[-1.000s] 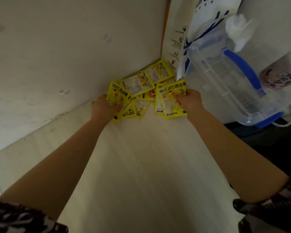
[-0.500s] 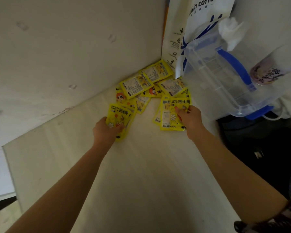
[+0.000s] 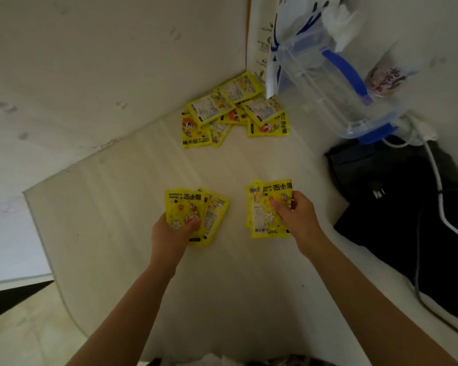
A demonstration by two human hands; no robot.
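Pinching packets [image 3: 214, 211]: left grip [image 3: 169, 233], right grip [image 3: 299, 217].

Two small stacks of yellow hand-warmer packets, one held by the left hand [image 3: 171, 233] and one by the right hand [image 3: 299, 220], have been drawn from the upper-centre pile [image 3: 233, 109] down to mid-frame.

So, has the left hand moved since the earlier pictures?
Yes. The left hand, holding packets, has pulled back toward the person, away from the pile by the wall, where it was before.
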